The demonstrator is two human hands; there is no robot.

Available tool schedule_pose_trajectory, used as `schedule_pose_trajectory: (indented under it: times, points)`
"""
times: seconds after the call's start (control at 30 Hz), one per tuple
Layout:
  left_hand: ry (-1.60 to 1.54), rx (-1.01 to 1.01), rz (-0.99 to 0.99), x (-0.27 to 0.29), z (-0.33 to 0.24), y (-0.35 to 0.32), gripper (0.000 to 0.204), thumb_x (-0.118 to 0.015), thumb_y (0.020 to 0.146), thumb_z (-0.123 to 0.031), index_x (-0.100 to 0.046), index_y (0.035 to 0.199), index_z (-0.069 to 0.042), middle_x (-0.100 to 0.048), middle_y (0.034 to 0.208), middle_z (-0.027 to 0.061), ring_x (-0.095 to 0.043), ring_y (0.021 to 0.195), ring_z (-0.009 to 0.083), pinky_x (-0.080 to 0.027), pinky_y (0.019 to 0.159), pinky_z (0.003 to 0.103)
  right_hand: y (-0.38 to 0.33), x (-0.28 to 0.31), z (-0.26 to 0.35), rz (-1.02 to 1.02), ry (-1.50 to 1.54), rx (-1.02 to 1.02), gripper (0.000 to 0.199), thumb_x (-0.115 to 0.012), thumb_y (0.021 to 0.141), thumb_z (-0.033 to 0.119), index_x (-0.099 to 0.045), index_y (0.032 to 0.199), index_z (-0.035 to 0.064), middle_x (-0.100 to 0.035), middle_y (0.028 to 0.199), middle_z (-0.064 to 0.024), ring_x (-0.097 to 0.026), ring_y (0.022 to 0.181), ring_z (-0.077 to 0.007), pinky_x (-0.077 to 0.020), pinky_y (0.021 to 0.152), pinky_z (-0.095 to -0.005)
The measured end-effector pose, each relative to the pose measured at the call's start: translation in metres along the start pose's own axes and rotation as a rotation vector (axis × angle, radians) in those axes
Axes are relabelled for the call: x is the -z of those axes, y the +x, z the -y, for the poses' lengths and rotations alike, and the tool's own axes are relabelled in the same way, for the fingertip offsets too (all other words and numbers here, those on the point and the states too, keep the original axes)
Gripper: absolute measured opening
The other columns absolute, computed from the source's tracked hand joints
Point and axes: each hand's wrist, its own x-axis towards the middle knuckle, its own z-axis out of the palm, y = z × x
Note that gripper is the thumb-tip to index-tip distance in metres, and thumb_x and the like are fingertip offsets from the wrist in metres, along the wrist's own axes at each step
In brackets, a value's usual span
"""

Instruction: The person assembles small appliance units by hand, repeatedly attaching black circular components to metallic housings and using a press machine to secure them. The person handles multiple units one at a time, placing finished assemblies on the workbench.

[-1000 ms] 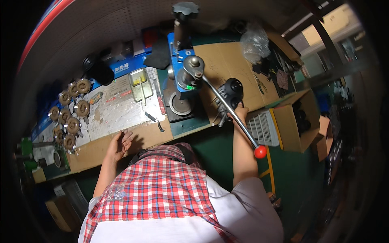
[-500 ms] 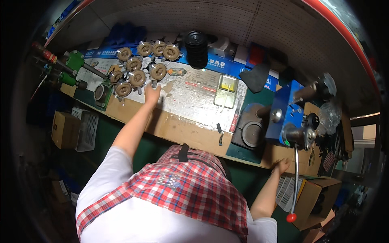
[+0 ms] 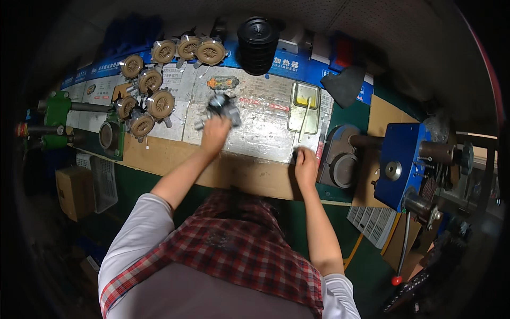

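My left hand [image 3: 216, 133] is closed on a grey and black motor-like part [image 3: 225, 110], blurred by motion, just above the sheeted worktop. It is one of the assemblies with tan finned discs; its disc does not show now. My right hand [image 3: 306, 169] is closed at the front right of the sheet, with a small black piece [image 3: 295, 154] at its fingertips, mostly hidden. Several similar assemblies with tan discs [image 3: 161, 103] stand grouped at the left. Just beyond my right hand lies a metal tray [image 3: 295, 121] with yellow paste and a pale stick [image 3: 304, 121].
A blue lever press [image 3: 402, 165] with a red-knobbed handle stands at the right, beside a dark round-seated base [image 3: 344, 170]. A green press [image 3: 57, 114] is at the left. Black stacked trays [image 3: 257, 45] and a dark cloth [image 3: 345, 87] sit at the back.
My left hand has taken an assembly from the group and brought it right, turning it over. My right hand has come from beside the blue press to the small black piece. The view has shifted.
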Motion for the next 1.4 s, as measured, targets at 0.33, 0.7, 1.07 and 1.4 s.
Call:
schedule_pose_trajectory:
  times: [0.33, 0.7, 1.07, 1.4]
  points:
    - [-0.375, -0.697, 0.108, 0.005, -0.016, -0.116, 0.038, -0.058, 0.087, -0.021, -0.057, 0.12, -0.003, -0.058, 0.118, 0.0142, -0.055, 0.11, 0.0289, -0.044, 0.094, 0.043, 0.109, -0.063, 0.016, -0.098, -0.371, -0.406, 0.024, -0.062, 0.089, 0.014, -0.052, 0.103, -0.0029, -0.06, 0.103, -0.026, -0.058, 0.097, -0.0433, -0.0481, 0.082, -0.0498]
    - [-0.595, -0.185, 0.154, -0.025, 0.004, -0.016, 0.071, -0.081, 0.067, -0.037, -0.054, 0.127, -0.009, -0.045, 0.135, 0.0173, -0.04, 0.13, 0.035, -0.027, 0.11, 0.051, 0.023, -0.034, 0.047, -0.065, 0.256, -0.377, 0.029, -0.051, 0.098, 0.022, -0.055, 0.116, -0.0004, -0.065, 0.09, -0.0202, -0.063, 0.082, -0.0308, -0.0477, 0.076, -0.0392]
    - [-1.014, 0.274, 1.073, 0.101, -0.023, 0.034, 0.052, -0.079, 0.07, -0.047, -0.07, 0.093, -0.002, -0.067, 0.083, 0.01, -0.061, 0.076, 0.0182, -0.048, 0.071, 0.031, 0.017, 0.093, 0.171, 0.069, -0.41, 0.527, 0.033, -0.064, 0.077, 0.004, -0.067, 0.107, 0.018, -0.052, 0.075, -0.0051, -0.057, 0.074, -0.0244, -0.0483, 0.066, -0.0364]
    - [-1.274, 0.422, 1.175, 0.158, -0.023, 0.043, 0.03, -0.075, 0.079, -0.019, -0.065, 0.1, -0.001, -0.066, 0.085, 0.006, -0.062, 0.073, 0.0125, -0.049, 0.063, 0.027, 0.041, 0.092, 0.183, 0.108, -0.527, 0.541, 0.028, -0.061, 0.08, 0.005, -0.07, 0.105, 0.0136, -0.06, 0.079, -0.0061, -0.062, 0.075, -0.0262, -0.0505, 0.067, -0.0386]
